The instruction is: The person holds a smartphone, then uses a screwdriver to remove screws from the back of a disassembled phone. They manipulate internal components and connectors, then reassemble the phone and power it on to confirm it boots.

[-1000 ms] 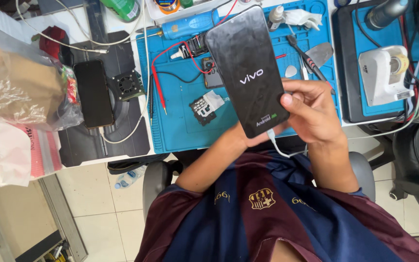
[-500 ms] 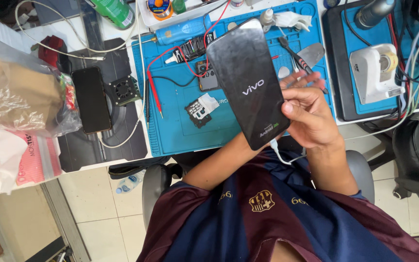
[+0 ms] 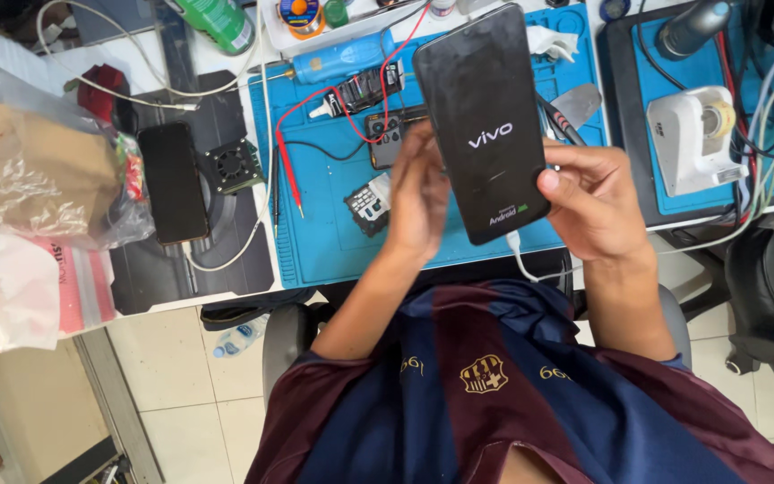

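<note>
Fingers of your right hand (image 3: 593,202) close around the lower right edge of the black phone (image 3: 485,121), thumb on the glass; your left hand (image 3: 418,193) lies flat on its left side. Above the blue mat (image 3: 333,224), the phone looks stiff, smooth, fragile, so grip its edges. Its long axis points away from you, tilted slightly left.

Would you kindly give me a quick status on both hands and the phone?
Left hand against phone's left edge. Right hand grips right edge, thumb on screen. Black phone raised over blue mat, white cable plugged in below. Nothing blocking.
</note>
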